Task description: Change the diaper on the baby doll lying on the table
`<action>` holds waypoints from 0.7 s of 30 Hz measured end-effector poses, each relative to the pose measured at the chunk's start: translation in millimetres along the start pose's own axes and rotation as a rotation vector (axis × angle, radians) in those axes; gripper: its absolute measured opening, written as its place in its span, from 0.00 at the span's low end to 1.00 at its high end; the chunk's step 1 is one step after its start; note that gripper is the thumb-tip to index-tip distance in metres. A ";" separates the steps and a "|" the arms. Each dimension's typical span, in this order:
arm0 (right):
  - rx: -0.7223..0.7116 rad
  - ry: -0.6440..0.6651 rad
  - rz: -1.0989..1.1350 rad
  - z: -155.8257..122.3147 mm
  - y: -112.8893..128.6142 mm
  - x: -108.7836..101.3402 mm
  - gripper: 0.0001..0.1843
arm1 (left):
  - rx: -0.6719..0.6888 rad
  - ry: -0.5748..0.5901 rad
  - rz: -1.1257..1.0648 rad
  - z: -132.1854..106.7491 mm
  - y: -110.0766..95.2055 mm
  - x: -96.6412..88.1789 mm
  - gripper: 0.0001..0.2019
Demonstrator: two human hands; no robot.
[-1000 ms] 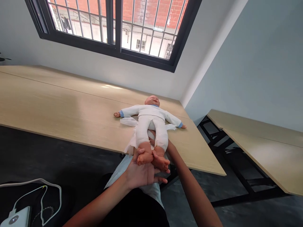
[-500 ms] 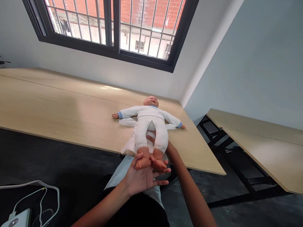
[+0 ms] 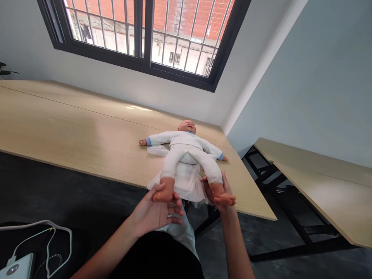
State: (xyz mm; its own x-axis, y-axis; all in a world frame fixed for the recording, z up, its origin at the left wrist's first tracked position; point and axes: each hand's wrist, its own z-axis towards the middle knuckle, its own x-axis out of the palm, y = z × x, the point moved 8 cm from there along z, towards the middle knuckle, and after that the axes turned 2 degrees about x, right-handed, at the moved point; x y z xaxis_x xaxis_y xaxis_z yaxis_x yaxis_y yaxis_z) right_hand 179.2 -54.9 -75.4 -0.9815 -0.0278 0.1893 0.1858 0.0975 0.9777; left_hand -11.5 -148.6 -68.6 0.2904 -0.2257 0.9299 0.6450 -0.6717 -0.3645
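A baby doll point(image 3: 186, 140) in a white outfit with blue cuffs lies on its back on the table, head toward the wall and legs spread apart. Under its hips is an unfolded white diaper point(image 3: 187, 182), its front part reaching past the table's near edge. My left hand point(image 3: 154, 213) holds the doll's foot on the left side, thumb over the ankle and the other fingers behind and below it. Around the lower leg on the right side goes my right hand point(image 3: 227, 203), mostly hidden behind the leg and foot.
The light wooden table point(image 3: 58, 128) runs along the wall beneath a barred window point(image 3: 145, 64). A second table point(image 3: 314, 174) with black legs stands at the right. Lower left, a white device point(image 3: 19, 267) with cables point(image 3: 58, 224) lies on a dark surface.
The doll's legs, close together before, are now spread wide. My right hand has come out from between them to the right leg, and my left hand has shifted left with its foot.
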 end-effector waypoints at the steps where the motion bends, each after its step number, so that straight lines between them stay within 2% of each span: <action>1: 0.052 0.024 0.057 -4.6 -3.3 -0.5 0.40 | 0.006 -0.034 0.009 -5.9 -8.2 -5.4 0.19; 3: 0.130 0.059 0.157 -14.3 -7.2 -0.8 0.36 | 0.028 -0.085 0.037 -16.8 -23.9 -16.8 0.19; 6: 0.117 0.106 0.116 -23.9 -2.9 0.3 0.29 | 0.069 -0.139 0.092 -28.5 -41.6 -31.4 0.21; 10: 0.054 0.111 -0.055 -24.2 2.0 1.0 0.38 | 0.108 -0.192 0.166 -33.8 -52.7 -41.8 0.22; 14: -0.028 0.047 -0.138 -21.2 5.8 -3.7 0.40 | 0.119 -0.193 0.230 -32.7 -53.4 -42.7 0.24; 16: -0.093 -0.020 -0.227 -24.9 13.6 -8.2 0.43 | 0.126 -0.192 0.249 -31.9 -51.9 -43.1 0.25; 19: -0.279 -0.271 -0.525 -44.5 39.8 -12.3 0.43 | 0.130 -0.190 0.262 -30.2 -47.8 -43.5 0.24; 21: -0.449 -0.386 -0.769 -64.2 56.8 5.8 0.41 | 0.117 -0.184 0.267 -28.2 -43.5 -42.4 0.23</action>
State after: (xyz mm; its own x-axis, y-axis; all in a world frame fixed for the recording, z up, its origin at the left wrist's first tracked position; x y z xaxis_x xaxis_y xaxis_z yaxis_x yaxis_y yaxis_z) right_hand 187.0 -113.4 -13.0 -0.7748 0.4112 -0.4802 -0.5912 -0.2021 0.7808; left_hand -71.8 -129.8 -90.8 0.5757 -0.2448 0.7801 0.6024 -0.5181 -0.6072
